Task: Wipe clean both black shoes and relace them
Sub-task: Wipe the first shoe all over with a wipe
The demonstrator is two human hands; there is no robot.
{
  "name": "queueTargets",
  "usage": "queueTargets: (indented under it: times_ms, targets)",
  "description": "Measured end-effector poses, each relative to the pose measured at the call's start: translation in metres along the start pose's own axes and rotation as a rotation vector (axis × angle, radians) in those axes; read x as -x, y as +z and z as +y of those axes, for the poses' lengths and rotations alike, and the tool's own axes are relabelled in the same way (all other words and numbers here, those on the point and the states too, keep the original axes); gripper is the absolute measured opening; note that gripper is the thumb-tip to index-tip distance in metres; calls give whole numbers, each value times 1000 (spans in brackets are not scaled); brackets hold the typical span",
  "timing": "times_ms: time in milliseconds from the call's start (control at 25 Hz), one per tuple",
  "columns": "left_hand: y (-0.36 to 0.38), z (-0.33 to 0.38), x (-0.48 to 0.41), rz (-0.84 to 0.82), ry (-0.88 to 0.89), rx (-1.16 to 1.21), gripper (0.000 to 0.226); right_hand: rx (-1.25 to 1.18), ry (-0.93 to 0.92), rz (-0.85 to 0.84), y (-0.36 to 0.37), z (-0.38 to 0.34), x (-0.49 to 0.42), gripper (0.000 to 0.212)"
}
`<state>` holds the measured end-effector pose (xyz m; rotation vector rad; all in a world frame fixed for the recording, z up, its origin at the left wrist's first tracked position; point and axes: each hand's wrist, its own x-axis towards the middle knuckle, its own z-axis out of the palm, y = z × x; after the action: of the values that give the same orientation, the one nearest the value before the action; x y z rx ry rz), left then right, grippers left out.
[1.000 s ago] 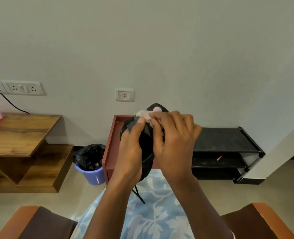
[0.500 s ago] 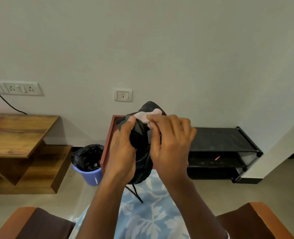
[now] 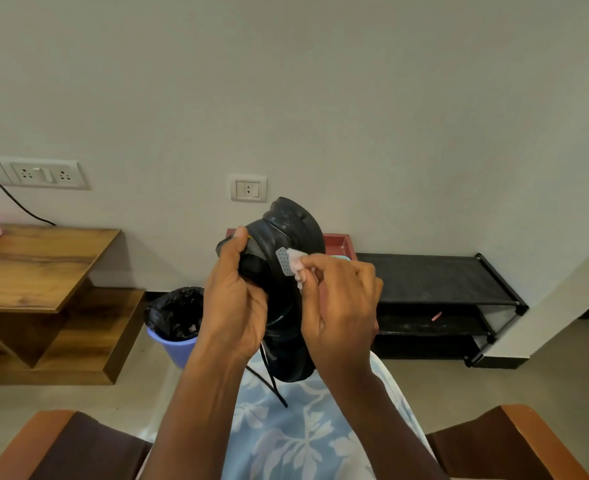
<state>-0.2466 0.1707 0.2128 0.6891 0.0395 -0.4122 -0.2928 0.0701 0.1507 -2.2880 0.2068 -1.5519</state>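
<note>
Black shoe (image 3: 288,230) gripped by left hand (image 3: 234,306); pale wipe (image 3: 296,262), possibly tissue, pinched against its side by right hand (image 3: 343,306).

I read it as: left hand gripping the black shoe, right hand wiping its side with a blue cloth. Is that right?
Not quite: the cloth is pale pink, not blue. The head view shows the left hand gripping the black shoe and the right hand pinching the cloth against its side.
</note>
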Motion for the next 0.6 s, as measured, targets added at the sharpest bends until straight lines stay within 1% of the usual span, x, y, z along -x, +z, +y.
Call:
queueTargets:
  times_ms: [160,320,440,520,600]
  targets:
    - [-1,4,-1,-27,3,15,38,-5,24,-1,2,-1,6,6]
    - [-8,5,-7,-8,10,26,40,-12,82,-28,4,4,27,11]
    - [-6,2,-5,-37,-16,27,42,-49,55,-12,1,-4,1,2]
    - [-5,-2,-3,-85,-24,26,44,-50,35,33,0,-8,-20,4]
    - [-4,-3,-2,-98,-21,18,43,-30,9,51,2,-9,-22,5]
